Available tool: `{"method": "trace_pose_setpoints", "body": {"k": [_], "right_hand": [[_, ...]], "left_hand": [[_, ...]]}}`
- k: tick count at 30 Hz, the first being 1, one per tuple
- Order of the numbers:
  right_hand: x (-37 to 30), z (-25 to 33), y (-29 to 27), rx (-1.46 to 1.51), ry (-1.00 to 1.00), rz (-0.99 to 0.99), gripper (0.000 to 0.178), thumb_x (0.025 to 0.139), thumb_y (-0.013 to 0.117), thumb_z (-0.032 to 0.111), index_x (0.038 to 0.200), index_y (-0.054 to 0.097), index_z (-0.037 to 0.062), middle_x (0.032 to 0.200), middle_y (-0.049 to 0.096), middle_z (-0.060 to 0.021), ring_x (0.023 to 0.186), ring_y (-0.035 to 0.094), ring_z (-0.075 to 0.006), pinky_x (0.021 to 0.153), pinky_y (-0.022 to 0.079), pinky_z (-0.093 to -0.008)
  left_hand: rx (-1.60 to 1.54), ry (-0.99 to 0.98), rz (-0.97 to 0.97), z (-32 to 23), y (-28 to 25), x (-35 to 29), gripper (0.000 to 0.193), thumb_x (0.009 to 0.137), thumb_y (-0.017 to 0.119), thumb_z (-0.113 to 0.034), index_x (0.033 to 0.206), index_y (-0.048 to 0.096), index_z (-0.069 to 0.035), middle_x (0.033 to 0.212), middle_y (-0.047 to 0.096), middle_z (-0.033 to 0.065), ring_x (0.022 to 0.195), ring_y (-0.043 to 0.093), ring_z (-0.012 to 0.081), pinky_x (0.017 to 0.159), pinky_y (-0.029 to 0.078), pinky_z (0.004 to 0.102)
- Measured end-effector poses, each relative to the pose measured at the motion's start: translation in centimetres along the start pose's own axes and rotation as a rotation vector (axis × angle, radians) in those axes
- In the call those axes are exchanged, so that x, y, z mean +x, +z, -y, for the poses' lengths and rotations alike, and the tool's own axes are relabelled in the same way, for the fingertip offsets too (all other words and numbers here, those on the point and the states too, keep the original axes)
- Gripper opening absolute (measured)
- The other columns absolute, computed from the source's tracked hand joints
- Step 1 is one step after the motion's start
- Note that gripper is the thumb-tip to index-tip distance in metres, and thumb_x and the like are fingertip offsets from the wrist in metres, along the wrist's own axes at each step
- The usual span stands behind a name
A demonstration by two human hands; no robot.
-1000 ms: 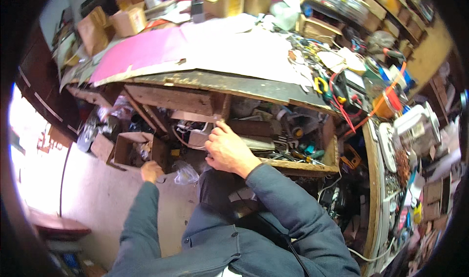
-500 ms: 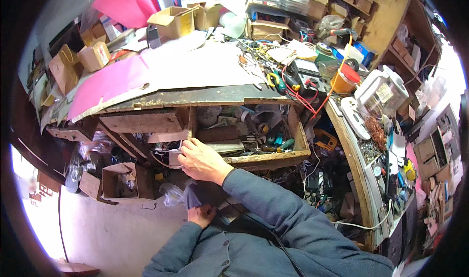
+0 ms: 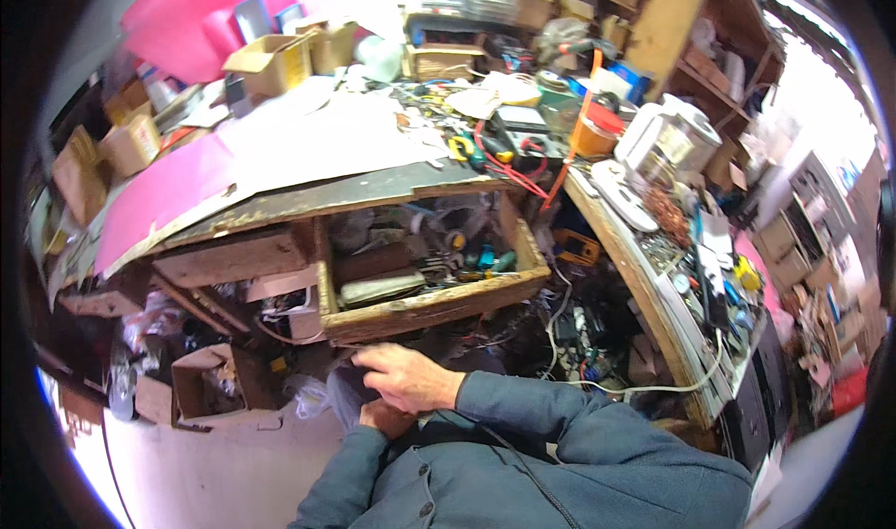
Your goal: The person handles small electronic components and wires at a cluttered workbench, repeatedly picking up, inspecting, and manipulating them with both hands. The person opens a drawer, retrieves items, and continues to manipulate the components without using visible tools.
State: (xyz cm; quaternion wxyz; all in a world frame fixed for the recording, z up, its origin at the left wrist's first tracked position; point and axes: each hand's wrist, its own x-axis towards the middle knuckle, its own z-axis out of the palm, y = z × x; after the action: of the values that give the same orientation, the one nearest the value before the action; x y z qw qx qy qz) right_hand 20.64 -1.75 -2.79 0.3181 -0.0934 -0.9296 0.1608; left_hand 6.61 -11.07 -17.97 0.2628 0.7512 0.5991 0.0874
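Your right hand [image 3: 409,378], fingers half-curled, overlaps your left hand [image 3: 386,421]; whether either grips anything I can't tell. The drawer [image 3: 439,308] sits just ahead.

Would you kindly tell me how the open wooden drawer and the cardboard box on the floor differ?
The wooden drawer is wide; the cardboard box looks narrower. The drawer juts out beneath the workbench, whereas the box sits on the floor. The drawer is crowded with tools and clutter, while the box shows some pale scraps. Both are brown and open-topped.
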Motion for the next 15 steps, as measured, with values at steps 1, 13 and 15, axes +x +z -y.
{"method": "trace_pose_setpoints", "body": {"k": [1, 13, 15], "right_hand": [[-2.1, 0.0, 0.4, 0.035, 0.14, 0.24, 0.016, 0.08, 0.07, 0.013, 0.091, 0.064, 0.0037, 0.122, 0.066, -0.0185, 0.11, 0.065, -0.0392, 0.09, 0.054, -0.049], [-14.2, 0.8, 1.8, 0.116, 0.648, 0.599, 0.017, 0.087, 0.064, 0.019, 0.096, 0.07, 0.0055, 0.095, 0.069, -0.0193, 0.092, 0.069, -0.0406, 0.077, 0.056, -0.0508], [-14.9, 0.0, 1.4, 0.09, 0.652, 0.431, 0.014, 0.087, 0.064, 0.015, 0.096, 0.069, 0.006, 0.098, 0.068, -0.0169, 0.094, 0.067, -0.0388, 0.08, 0.055, -0.0479]], "left_hand": [[-0.033, -0.11, 0.011, -1.2, -0.3, 0.3, 0.04, 0.09, 0.063, -0.051, 0.111, 0.074, -0.019, 0.107, 0.076, 0.0154, 0.098, 0.073, 0.0384, 0.085, 0.058, 0.0514], [-0.064, -0.147, 0.301, -2.3, 0.1, 2.0, 0.045, 0.088, 0.063, -0.054, 0.099, 0.08, -0.013, 0.101, 0.075, 0.0192, 0.096, 0.072, 0.0393, 0.086, 0.057, 0.0507], [-0.095, -0.137, 0.255, -2.5, -0.4, 1.3, 0.043, 0.089, 0.06, -0.05, 0.097, 0.079, -0.012, 0.101, 0.075, 0.0193, 0.096, 0.072, 0.0398, 0.086, 0.057, 0.0518]]}}
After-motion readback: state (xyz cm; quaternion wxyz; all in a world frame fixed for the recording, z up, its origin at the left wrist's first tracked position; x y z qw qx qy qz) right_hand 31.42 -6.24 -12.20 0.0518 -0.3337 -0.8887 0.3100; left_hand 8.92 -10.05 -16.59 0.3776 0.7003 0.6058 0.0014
